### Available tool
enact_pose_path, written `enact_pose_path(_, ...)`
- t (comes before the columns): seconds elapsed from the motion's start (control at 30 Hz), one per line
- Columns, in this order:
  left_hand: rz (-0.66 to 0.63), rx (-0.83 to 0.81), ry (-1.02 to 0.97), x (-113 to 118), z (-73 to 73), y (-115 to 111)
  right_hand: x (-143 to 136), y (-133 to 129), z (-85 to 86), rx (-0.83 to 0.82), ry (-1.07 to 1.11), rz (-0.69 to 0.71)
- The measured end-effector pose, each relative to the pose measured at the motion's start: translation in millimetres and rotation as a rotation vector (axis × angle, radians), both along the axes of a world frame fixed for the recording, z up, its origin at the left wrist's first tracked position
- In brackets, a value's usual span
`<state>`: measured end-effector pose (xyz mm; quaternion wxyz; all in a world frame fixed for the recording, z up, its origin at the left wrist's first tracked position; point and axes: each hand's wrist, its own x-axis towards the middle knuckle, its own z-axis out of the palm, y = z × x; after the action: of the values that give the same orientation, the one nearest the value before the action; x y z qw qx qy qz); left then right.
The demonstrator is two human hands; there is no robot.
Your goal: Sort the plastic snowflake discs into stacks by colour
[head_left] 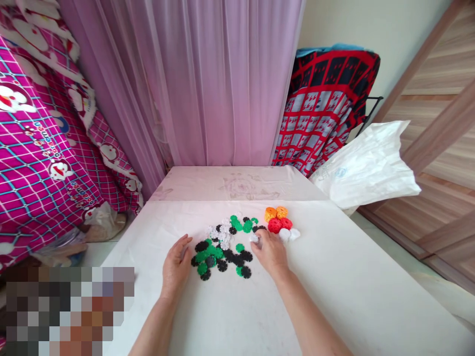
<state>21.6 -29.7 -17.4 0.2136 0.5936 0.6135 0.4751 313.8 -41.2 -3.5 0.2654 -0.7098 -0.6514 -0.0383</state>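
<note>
Flat notched plastic discs lie in a loose spread on the white tabletop: green discs, black discs and white discs. My left hand rests at the left edge of the spread, its fingers apart and holding nothing. On the other side, my right hand pinches white discs between thumb and fingers; how many I cannot tell. Just beyond it stand orange stacks, red stacks and white stacks of the same discs, grouped close together.
The table has a flowered cloth at its far end. A white bag stands off the right edge. Behind hang a pink curtain and a red checked cloth. A patterned magenta cloth drapes at the left.
</note>
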Motion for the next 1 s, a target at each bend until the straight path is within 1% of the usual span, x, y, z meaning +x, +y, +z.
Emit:
enact_pose_path(0.13,0.009,0.012,0.059,1,0.6,1,0,4,-5.7,0.009,0.047,-0.006)
enact_pose_path(0.23,0.006,0.044,0.097,3,-1.3,2,0,5,-9.6,0.019,0.072,0.024)
enact_pose_path(0.43,0.017,0.071,0.218,4,-4.4,5,2,7,-15.2,0.042,0.057,0.066)
enact_pose_path(0.63,0.031,0.039,0.348,10,4.4,3,1,7,-10.6,0.018,0.044,0.072)
enact_pose_path(0.77,0.026,0.045,0.397,13,10.5,1,0,7,-8.2,0.013,0.039,0.077)
enact_pose_path(0.87,0.016,0.056,0.405,14,11.9,0,-1,7,-10.3,0.060,0.020,0.104)
enact_pose_path(1.0,0.011,0.058,0.403,14,10.2,-2,1,8,-14.7,0.096,0.016,0.137)
